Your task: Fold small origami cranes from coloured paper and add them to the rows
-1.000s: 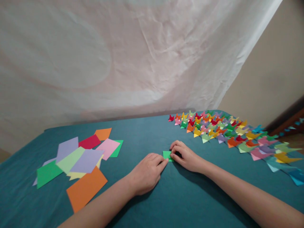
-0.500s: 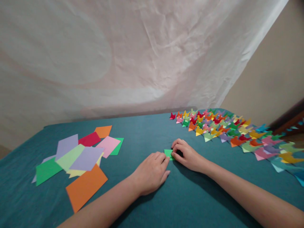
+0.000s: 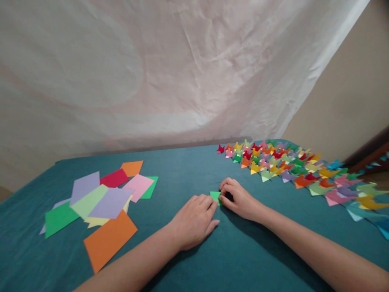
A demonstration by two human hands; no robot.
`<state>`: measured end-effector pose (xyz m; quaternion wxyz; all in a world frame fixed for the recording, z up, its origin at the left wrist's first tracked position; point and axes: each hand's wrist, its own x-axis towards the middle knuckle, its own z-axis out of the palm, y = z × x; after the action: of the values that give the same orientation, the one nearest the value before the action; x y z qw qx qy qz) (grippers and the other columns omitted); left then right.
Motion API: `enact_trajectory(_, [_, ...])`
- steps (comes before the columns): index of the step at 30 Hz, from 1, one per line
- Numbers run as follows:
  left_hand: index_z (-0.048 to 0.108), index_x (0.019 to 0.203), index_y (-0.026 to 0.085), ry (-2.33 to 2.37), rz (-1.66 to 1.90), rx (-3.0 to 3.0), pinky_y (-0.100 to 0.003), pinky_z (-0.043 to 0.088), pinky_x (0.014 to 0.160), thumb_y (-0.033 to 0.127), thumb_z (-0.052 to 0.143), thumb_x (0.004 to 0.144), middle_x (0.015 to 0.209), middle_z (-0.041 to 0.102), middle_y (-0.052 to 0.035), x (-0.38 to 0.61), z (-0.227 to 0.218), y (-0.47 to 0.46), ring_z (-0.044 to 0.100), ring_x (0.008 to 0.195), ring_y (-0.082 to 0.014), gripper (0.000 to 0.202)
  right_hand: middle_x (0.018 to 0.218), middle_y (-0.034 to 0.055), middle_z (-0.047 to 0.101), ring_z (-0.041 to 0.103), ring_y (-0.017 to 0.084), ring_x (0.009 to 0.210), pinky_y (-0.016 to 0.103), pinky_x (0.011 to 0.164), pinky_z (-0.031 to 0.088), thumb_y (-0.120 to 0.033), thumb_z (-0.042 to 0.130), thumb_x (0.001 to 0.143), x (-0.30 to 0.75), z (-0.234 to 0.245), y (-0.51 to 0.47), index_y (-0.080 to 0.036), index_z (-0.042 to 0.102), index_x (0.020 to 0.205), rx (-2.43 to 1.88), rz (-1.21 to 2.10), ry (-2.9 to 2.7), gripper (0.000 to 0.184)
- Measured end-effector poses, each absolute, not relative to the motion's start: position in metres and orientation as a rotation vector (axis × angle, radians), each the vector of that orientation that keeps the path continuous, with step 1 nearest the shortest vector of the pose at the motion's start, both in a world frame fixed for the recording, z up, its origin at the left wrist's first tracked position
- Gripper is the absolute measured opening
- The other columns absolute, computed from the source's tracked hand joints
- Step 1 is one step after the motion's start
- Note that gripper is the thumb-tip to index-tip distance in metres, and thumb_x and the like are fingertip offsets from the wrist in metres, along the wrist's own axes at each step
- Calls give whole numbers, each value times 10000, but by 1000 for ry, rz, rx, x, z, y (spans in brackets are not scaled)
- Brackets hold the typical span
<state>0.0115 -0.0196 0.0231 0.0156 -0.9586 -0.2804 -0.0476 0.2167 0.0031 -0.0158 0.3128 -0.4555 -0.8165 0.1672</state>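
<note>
A small green piece of paper (image 3: 214, 196), apparently folded, lies on the teal cloth between my hands. My left hand (image 3: 196, 221) rests palm down with its fingers on the paper's near left edge and its thumb held apart. From the other side, my right hand (image 3: 238, 198) has thumb and index finger curled together in a pinch on the paper's right edge. Part of the paper is hidden beneath the fingers of both hands.
Loose coloured sheets overlap at the left, an orange sheet (image 3: 111, 241) lying nearest me. Rows of small folded paper birds (image 3: 267, 174) in many colours stand along the right side. A pale hanging sheet (image 3: 170, 73) closes off the table's far edge.
My left fingertips have shifted very slightly to the right over the green paper. The right hand keeps its pinch in nearly the same spot.
</note>
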Motion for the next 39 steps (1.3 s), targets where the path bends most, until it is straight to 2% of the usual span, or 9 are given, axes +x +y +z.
enact_trajectory(16, [478, 1199, 119, -871, -123, -2960, -356, 406, 826, 385, 455, 901, 1075, 530, -93, 13, 24, -20, 479, 976, -241, 401, 876, 47, 510, 485, 180, 843, 336, 775, 414, -95, 530, 763, 214, -16, 2, -184, 489, 704, -1220, 423, -2144, 114])
enact_trajectory(25, [484, 1190, 131, -874, -134, -2942, -359, 400, 824, 374, 446, 905, 1067, 528, -95, 13, 24, -19, 481, 967, -239, 377, 888, 48, 512, 481, 195, 868, 349, 773, 418, -89, 534, 744, 217, -17, 3, -194, 483, 822, -1193, 428, -2120, 140])
enact_trajectory(34, [485, 1180, 142, -893, -121, -2941, -357, 399, 823, 385, 457, 901, 1060, 531, -94, 13, 24, -20, 477, 980, -242, 370, 904, 55, 546, 512, 181, 864, 338, 779, 443, -133, 511, 820, 223, -14, 2, -188, 520, 874, -1131, 509, -2079, 78])
enact_trajectory(39, [487, 1171, 144, -885, -127, -2930, -357, 401, 813, 383, 452, 903, 1061, 528, -94, 13, 24, -20, 476, 971, -241, 361, 964, 74, 574, 540, 178, 893, 329, 788, 453, -107, 440, 852, 235, -4, -5, -201, 603, 957, -1026, 372, -2216, 216])
